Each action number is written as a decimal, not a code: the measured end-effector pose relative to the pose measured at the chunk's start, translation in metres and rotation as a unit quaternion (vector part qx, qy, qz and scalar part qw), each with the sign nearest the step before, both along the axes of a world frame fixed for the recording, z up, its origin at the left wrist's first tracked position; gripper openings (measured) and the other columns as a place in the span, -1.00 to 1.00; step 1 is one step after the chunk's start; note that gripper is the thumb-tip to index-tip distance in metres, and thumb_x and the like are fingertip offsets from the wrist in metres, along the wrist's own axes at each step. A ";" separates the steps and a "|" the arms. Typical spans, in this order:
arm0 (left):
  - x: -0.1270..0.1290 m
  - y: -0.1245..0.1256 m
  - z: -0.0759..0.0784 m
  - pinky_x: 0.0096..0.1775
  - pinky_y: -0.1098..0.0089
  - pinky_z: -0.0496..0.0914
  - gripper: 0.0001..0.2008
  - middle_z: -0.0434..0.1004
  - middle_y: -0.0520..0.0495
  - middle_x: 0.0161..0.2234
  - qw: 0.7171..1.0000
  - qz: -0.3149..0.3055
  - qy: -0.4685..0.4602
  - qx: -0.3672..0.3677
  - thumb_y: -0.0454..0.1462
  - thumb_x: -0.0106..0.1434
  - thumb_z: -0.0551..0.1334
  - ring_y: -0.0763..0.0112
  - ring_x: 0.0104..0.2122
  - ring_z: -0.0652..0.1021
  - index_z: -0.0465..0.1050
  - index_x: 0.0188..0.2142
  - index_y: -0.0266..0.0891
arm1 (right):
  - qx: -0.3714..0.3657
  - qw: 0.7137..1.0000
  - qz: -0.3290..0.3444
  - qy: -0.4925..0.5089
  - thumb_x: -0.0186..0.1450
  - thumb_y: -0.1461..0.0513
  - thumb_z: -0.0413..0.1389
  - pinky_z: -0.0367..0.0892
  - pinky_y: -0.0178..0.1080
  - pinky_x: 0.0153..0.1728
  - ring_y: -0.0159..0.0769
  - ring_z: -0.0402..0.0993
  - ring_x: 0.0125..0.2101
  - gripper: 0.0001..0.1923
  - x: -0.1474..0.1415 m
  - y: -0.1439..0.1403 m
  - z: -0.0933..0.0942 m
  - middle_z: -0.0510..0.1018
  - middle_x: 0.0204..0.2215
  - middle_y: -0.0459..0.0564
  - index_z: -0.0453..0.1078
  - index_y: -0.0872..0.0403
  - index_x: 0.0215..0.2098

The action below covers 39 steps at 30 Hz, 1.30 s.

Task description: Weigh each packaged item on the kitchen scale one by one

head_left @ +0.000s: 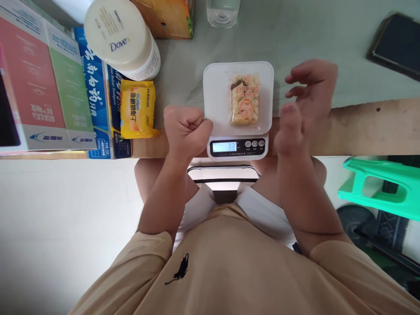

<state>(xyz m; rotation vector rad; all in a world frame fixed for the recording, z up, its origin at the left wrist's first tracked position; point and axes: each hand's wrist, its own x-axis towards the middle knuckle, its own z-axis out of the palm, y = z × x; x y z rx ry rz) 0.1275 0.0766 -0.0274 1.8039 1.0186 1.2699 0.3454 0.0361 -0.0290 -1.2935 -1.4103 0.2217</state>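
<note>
A wrapped snack bar point(245, 100), in clear film with orange print, lies on the white plate of a kitchen scale point(215, 98). The lit display point(224, 147) appears to read 33. My left hand point(187, 131) is closed in a fist at the scale's left edge, and nothing shows in it. To the right of the scale, my right hand point(306, 105) is held apart from it, slightly blurred. Its fingers are curved and spread from the thumb, with nothing between them.
At left stand a yellow soap packet point(138, 109), blue toothpaste boxes point(93, 92), a Dove jar point(121, 39) and a pink-green box point(42, 78). A clear cup point(223, 13) and an orange box point(167, 17) are behind. A phone point(397, 46) lies far right; a green stool point(383, 186) stands below.
</note>
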 end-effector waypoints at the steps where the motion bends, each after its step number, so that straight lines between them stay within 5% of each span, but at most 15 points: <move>1: 0.000 0.000 -0.001 -0.49 0.29 -0.17 -0.40 -0.34 0.15 -0.61 1.000 -0.005 -0.002 0.006 -0.39 0.10 0.31 0.60 -0.57 -0.17 -0.24 -0.62 -0.23 | -0.011 0.999 0.020 -0.046 0.42 -0.16 -0.02 0.42 -0.01 0.04 -0.15 0.47 0.10 -0.59 0.000 -0.003 0.005 0.44 0.03 -0.03 0.36 -0.18 0.07; 4: 0.001 0.000 -0.001 -0.50 0.30 -0.16 -0.38 -0.35 0.15 -0.60 1.000 -0.002 -0.002 0.007 -0.38 0.12 0.33 0.61 -0.56 -0.18 -0.23 -0.62 -0.22 | -0.099 0.979 0.071 -0.160 0.42 -0.22 -0.08 0.24 0.19 0.42 -0.05 0.24 0.44 -0.48 -0.002 -0.009 0.019 0.31 0.32 -0.03 0.17 -0.32 0.27; 8: 0.002 0.000 0.000 -0.50 0.29 -0.15 -0.35 -0.36 0.15 -0.59 1.000 0.011 0.016 -0.002 -0.33 0.14 0.36 0.59 -0.55 -0.17 -0.23 -0.63 -0.22 | -0.182 0.956 0.130 -0.190 0.38 -0.29 -0.06 0.07 0.24 0.54 -0.02 -0.01 0.59 -0.28 0.003 -0.011 0.018 0.08 0.51 -0.01 -0.07 -0.35 0.40; 15: 0.003 0.000 -0.004 -0.50 0.30 -0.14 -0.32 -0.38 0.15 -0.59 0.998 0.028 0.042 -0.041 -0.29 0.06 0.42 0.57 -0.53 -0.12 -0.21 -0.65 -0.23 | -0.144 0.959 0.157 -0.187 0.23 -0.27 0.23 0.04 0.37 0.51 0.21 0.03 0.56 -0.08 0.014 0.001 0.008 0.26 0.46 -0.03 0.01 -0.31 0.43; 33: 0.015 -0.001 -0.015 -0.46 0.27 -0.19 -0.30 -0.30 0.09 -0.62 0.995 0.091 -0.014 0.028 -0.24 0.16 0.41 0.61 -0.55 -0.14 -0.23 -0.63 -0.25 | -0.214 0.943 0.116 -0.226 0.14 -0.08 0.34 0.15 0.05 0.50 -0.09 0.25 0.45 -0.06 -0.002 -0.001 0.019 0.36 0.39 -0.01 0.13 -0.16 0.41; 39: 0.013 0.006 -0.021 -0.53 0.29 -0.26 -0.31 -0.25 0.10 -0.66 0.989 0.077 -0.080 0.096 -0.33 0.09 0.46 0.70 -0.61 -0.12 -0.15 -0.68 -0.27 | -0.195 0.955 0.032 -0.221 0.30 -0.06 0.20 0.15 -0.08 0.51 -0.23 0.29 0.41 -0.30 0.000 -0.010 0.030 0.42 0.36 0.04 0.17 -0.08 0.33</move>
